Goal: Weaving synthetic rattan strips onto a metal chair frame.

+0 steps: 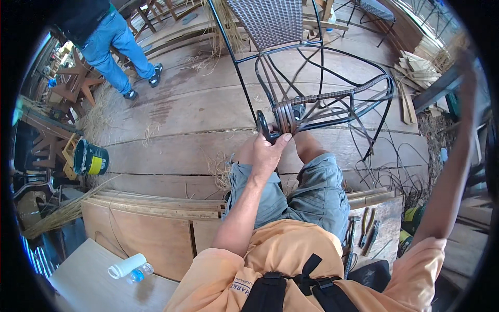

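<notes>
A chair with a black metal frame [382,112] lies in front of my knees. Its back [270,23] is woven in a grey-brown pattern. Flat brown strips [285,117] wrap one corner of the seat frame, and more cover a rail [332,96]. My left hand [269,148] is closed around the frame by a curved black end, with the thumb pressed beside the wrapped strips. Far out to the right, my right arm is stretched up and away from the chair. My right hand [466,65] is smeared by motion near the picture's rim, so its fingers do not show.
Pliers [367,229] and a hammer [351,234] lie on boards beside my right thigh. Loose strips [397,161] trail across the plank floor at right. A dark bucket [89,158] stands at left, with a person in jeans [112,52] beyond. Bottles [127,266] lie at lower left.
</notes>
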Motion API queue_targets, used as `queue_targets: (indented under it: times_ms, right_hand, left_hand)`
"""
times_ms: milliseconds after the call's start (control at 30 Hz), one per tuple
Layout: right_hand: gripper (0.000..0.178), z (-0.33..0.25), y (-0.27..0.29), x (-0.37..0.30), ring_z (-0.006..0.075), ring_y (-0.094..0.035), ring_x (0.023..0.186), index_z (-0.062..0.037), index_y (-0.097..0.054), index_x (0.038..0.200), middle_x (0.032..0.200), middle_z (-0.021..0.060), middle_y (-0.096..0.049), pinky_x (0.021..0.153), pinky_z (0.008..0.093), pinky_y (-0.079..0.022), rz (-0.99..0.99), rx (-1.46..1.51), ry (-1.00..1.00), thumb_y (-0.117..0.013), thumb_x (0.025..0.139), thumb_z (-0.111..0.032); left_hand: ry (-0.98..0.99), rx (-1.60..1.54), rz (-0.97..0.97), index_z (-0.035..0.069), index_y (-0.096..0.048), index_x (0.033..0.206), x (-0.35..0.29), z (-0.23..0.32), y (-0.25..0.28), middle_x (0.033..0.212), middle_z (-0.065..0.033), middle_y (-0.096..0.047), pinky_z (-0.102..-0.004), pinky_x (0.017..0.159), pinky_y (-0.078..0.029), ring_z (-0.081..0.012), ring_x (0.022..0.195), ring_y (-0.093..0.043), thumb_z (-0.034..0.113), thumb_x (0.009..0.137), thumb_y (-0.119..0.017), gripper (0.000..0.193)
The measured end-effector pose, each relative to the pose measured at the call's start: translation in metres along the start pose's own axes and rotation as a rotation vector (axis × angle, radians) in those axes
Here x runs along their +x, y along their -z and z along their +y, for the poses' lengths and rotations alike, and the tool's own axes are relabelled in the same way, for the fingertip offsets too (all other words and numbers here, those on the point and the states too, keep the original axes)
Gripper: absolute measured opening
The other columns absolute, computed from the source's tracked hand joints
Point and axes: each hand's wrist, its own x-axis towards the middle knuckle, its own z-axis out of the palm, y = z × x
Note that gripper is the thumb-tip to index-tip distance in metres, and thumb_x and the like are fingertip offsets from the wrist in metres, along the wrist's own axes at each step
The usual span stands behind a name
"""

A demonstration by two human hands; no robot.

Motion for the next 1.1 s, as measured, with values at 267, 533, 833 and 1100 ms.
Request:
queue_targets:
  times_ms: [267, 533, 833, 1100]
  right_hand:
    - [0.022, -0.285, -0.081, -0.178, 0.0063, -0.054, 0.063, -0.0013, -0.063, 0.103, 0.067, 0.0021, -0.060, 0.058, 0.0241, -0.044, -0.749, 0.754, -0.185, -0.056, 0.088, -0.015]
    - [0.021, -0.315, -0.139, -0.224, 0.0202, -0.059, 0.063, -0.0008, -0.064, 0.093, 0.070, 0.0131, -0.061, 0.059, 0.0312, -0.046, -0.871, 0.776, -0.367, -0.059, 0.082, -0.018]
    - [0.021, -0.324, -0.046, -0.236, 0.0288, -0.060, 0.086, -0.0012, -0.057, 0.104, 0.093, 0.0148, -0.061, 0.074, 0.0347, -0.048, -0.509, 0.976, -0.054, -0.053, 0.083, 0.000]
    - [0.036, -0.313, -0.107, -0.263, 0.0364, -0.053, 0.101, -0.0028, -0.053, 0.114, 0.102, 0.0204, -0.058, 0.088, 0.0398, -0.043, -0.799, 0.510, 0.079, -0.056, 0.078, -0.006]
  left_hand:
    - [0.069, 0.124, 0.063, -0.002, -0.056, 0.096, -0.002, -0.008, 0.010, 0.078, -0.0001, -0.058, -0.0214, 0.063, -0.044, -0.0066, 0.071, -0.051, 0.012, 0.081, -0.067, 0.023]
    - [-0.006, 0.170, 0.070, -0.002, -0.058, 0.098, 0.003, -0.011, 0.008, 0.086, -0.0040, -0.063, -0.0223, 0.069, -0.046, -0.0093, 0.075, -0.057, -0.004, 0.080, -0.061, 0.018]
    - [-0.036, 0.344, 0.063, 0.003, -0.058, 0.100, 0.006, -0.007, 0.019, 0.083, 0.0000, -0.060, -0.0195, 0.063, -0.042, -0.0067, 0.071, -0.052, 0.018, 0.083, -0.065, 0.024]
    - [0.036, 0.148, -0.078, 0.003, -0.059, 0.098, 0.010, -0.004, 0.027, 0.077, 0.0004, -0.060, -0.0214, 0.057, -0.043, -0.0049, 0.066, -0.051, 0.016, 0.083, -0.066, 0.021]
